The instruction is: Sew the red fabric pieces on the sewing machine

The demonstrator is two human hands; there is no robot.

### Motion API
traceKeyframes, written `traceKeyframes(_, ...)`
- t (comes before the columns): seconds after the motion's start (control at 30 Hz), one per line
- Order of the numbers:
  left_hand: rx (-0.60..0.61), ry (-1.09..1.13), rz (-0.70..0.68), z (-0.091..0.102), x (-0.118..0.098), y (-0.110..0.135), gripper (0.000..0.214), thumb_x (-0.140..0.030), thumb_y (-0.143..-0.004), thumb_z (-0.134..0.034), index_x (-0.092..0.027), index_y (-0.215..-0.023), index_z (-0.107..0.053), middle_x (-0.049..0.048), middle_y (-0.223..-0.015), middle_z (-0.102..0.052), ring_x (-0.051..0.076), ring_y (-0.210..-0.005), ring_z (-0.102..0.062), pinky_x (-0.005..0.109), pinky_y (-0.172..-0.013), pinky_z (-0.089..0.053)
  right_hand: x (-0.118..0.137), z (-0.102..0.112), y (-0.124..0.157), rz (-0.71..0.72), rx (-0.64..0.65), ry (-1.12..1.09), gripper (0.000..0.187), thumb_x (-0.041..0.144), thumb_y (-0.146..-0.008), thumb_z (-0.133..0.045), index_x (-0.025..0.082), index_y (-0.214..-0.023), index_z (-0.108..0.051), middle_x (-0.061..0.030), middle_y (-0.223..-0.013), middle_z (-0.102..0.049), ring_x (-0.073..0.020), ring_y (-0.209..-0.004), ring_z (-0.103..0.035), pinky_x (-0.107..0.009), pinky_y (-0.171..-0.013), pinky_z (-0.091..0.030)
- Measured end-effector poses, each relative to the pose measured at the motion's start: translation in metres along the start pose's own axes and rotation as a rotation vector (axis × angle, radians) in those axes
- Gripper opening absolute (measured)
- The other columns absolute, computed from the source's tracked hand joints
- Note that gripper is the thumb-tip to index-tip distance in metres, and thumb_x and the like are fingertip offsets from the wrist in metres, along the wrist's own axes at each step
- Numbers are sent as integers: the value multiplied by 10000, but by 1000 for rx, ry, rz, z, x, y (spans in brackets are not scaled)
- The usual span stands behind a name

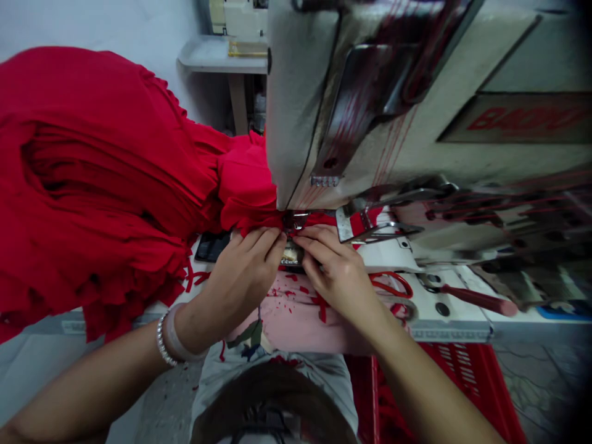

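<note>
A pale industrial sewing machine (305, 123), threaded with several red threads, stands over the work. Red fabric (247, 185) lies under and behind its presser foot (296, 219). My left hand (243, 271) is just left of the foot, fingers together and curled on the near edge of the fabric. To the right of the foot, my right hand (340, 265) has thumb and fingers drawn in at the same fabric edge. The hands partly hide what the fingertips grip. Between them shows the machine's metal plate (291, 253).
A large heap of red fabric (92, 166) fills the left side. Red-handled scissors (393, 285) and a screwdriver (481, 300) lie on the table at right. Red scraps dot the pink cloth (296, 320) at the table's front. A red crate (485, 376) stands below right.
</note>
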State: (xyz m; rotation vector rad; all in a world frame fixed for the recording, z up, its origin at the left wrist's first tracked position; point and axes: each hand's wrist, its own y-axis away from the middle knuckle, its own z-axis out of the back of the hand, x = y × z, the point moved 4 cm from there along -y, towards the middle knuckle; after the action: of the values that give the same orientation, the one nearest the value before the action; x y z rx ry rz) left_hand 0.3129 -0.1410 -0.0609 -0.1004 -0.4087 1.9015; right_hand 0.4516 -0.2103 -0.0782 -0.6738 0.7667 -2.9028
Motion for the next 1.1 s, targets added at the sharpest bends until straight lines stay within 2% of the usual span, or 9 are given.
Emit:
traceKeyframes(0.13,23,-9,13,-1,-1,0,371,-109,-940,-460,-59,-1288,-582,149,-1229,-626,274,-1046,-604,412,-866,-523,1,0,-1,-20,9,-16,274,153,-937,-487,129,-1131,-680,-133,-1103,-684,-244,-1081,-616,-460,-964,-515)
traceKeyframes(0.3,-24,-20,-19,-1,-1,0,353,-101,-942,-454,-58,-1263,-596,145,-1212,-639,276,-1048,-611,395,-841,-506,2,-3,-15,-96,-61,70,205,205,-941,-504,121,-986,-686,-126,-980,-681,-220,-892,-645,-372,-825,-523)
traceKeyframes(0.43,-49,-7,-38,1,3,0,341,-88,-949,-420,-80,-1228,-615,128,-1180,-660,255,-995,-628,371,-790,-484,2,-7,-20,-89,-98,88,171,195,-925,-506,140,-931,-668,-97,-903,-679,-204,-804,-640,-347,-755,-506)
traceKeyframes(0.57,-42,39,-84,2,11,1,343,-86,-959,-393,-110,-1210,-626,114,-1209,-660,226,-1013,-637,356,-795,-460,1,-9,-17,-38,-140,50,171,201,-937,-509,139,-961,-667,-95,-943,-690,-205,-872,-647,-354,-796,-502)
traceKeyframes(0.7,-46,55,-105,0,15,2,386,-69,-954,-373,-109,-1255,-613,117,-1259,-648,228,-1108,-621,360,-858,-449,3,-9,-13,0,-137,113,192,188,-946,-505,141,-967,-690,-109,-966,-693,-213,-925,-635,-382,-836,-495)
traceKeyframes(0.9,-69,1,-77,0,7,3,397,-76,-955,-368,-92,-1277,-600,136,-1235,-655,242,-1086,-624,367,-829,-454,9,-4,0,103,-59,162,306,130,-933,-485,138,-1181,-663,-123,-1151,-671,-239,-1103,-579,-403,-882,-499)
traceKeyframes(1.1,-68,-35,-45,0,1,4,390,-67,-956,-357,-71,-1261,-601,134,-1253,-645,249,-1096,-617,388,-846,-461,7,-1,2,89,-69,120,312,110,-938,-464,124,-1177,-664,-114,-1167,-671,-233,-1109,-567,-407,-905,-514)
